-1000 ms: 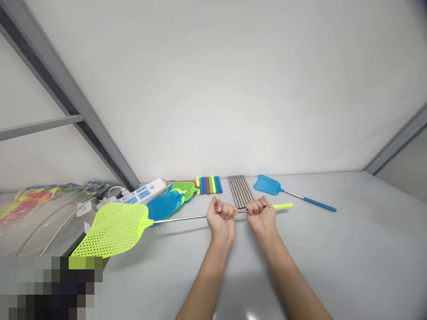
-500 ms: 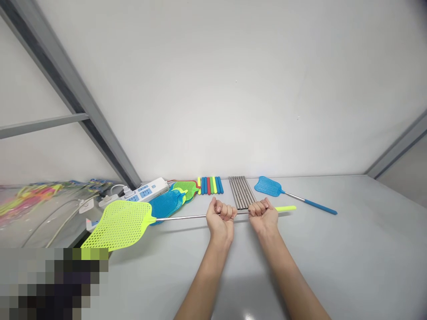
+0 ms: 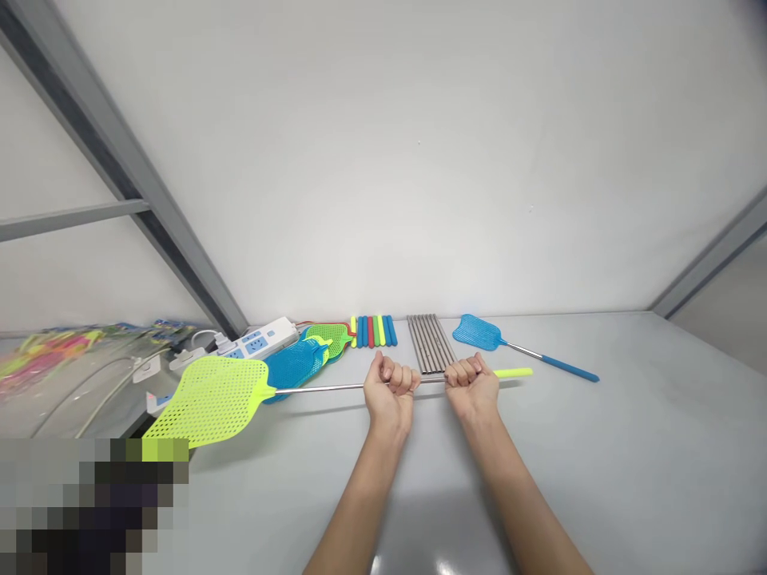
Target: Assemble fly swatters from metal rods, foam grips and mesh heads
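Observation:
A yellow fly swatter (image 3: 219,399) lies sideways across my view, its perforated head at the left and its thin metal rod stretching right. My left hand (image 3: 391,395) is closed round the middle of the rod. Gripping farther right, where rod and yellow handle meet, is my right hand (image 3: 472,387); the handle's end sticks out past it. A short stretch of bare rod shows between the two fists. Just beyond my hands, a row of metal rods (image 3: 431,343) lies side by side on the grey table (image 3: 629,463).
Coloured handles (image 3: 375,331) lie in a row by the wall. Left of them are blue swatter heads (image 3: 293,369) and a green swatter head (image 3: 329,339). A blue fly swatter (image 3: 479,331) rests at the right. A power strip (image 3: 264,339) and plastic-wrapped items (image 3: 65,351) are at the left.
My left hand has shifted slightly left along the rod, so the gap between my fists is a little wider. The whole view has shifted slightly.

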Tool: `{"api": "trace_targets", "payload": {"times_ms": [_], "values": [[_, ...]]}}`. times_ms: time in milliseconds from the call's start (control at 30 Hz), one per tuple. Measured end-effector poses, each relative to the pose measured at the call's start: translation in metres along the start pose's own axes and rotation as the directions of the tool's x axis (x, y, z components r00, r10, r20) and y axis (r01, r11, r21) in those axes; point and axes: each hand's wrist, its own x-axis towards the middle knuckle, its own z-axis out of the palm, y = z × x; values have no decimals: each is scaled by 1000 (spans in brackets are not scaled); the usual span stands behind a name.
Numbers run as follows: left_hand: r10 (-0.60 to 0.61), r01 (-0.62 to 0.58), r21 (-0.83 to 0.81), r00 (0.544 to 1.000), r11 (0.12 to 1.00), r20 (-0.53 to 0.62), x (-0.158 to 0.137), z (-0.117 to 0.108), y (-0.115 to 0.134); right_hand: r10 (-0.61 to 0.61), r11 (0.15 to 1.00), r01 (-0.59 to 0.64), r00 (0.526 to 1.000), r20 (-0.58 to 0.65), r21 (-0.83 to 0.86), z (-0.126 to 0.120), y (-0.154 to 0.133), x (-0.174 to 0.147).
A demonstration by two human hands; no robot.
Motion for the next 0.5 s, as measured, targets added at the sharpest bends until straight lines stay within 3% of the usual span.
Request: {"api": "trace_targets", "payload": {"times_ms": [400,500], "values": [[5,-1,-61,998,998,68,2,-4,3,15,989,-21,999,42,145,1,9,-4],[5,1,-82,998,997,68,3,-4,4,26,993,-32,998,55,115,4,12,-6]]}}
